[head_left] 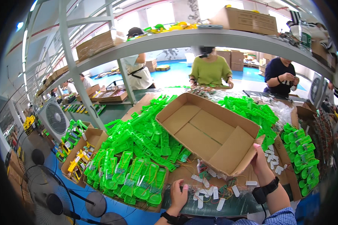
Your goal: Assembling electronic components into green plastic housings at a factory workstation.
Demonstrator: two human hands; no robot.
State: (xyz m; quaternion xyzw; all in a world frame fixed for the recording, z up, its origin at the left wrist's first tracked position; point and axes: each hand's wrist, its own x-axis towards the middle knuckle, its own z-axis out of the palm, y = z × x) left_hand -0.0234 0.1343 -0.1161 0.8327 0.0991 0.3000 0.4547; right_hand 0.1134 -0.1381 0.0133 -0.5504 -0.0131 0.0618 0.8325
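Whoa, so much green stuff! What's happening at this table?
A person's right hand grips the near corner of a big empty cardboard box, tilted up over heaps of green plastic parts. Their left hand rests on the table by small white pieces with wires. More green parts sit in a tray at the left. Across the table, other people are working with their hands too.

Right hand [260, 157] raised, fingers clenched; left hand [178, 195] lowered, fingers spread.

Black wristbands [266, 190], blue checked sleeve [283, 217]
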